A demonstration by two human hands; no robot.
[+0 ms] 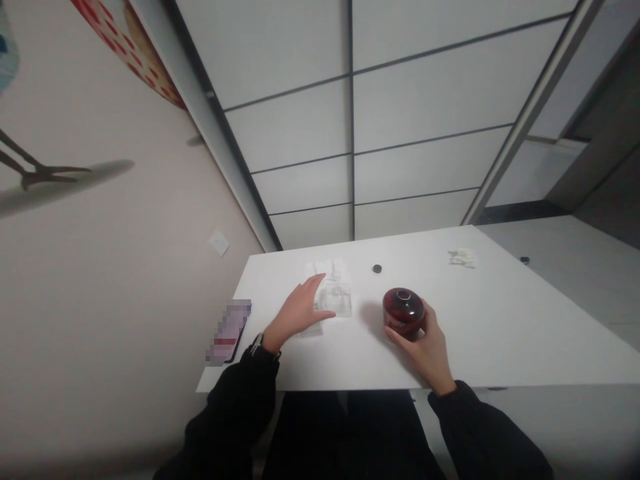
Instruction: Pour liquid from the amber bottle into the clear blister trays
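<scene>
My right hand [430, 350] is wrapped round a squat, dark red glass bottle [403, 310], thumb on its near side and fingers on its right. A small round opening shows at the bottle's top. It is over the front middle of the table. My left hand [301, 307] has its thumb and fingers spread apart beside a clear, see-through block or box [339, 300]. Whether the fingertips touch it I cannot tell. More clear pieces stand behind and partly under this hand, their outlines faint against the white surface.
A small black round cap [377, 269] lies behind the bottle on the white table [500, 320]. Several small white pieces [463, 258] lie in a pile at the back right. A phone [230, 333] is at the left edge, near the wall. Panelled white doors [310, 140] stand behind.
</scene>
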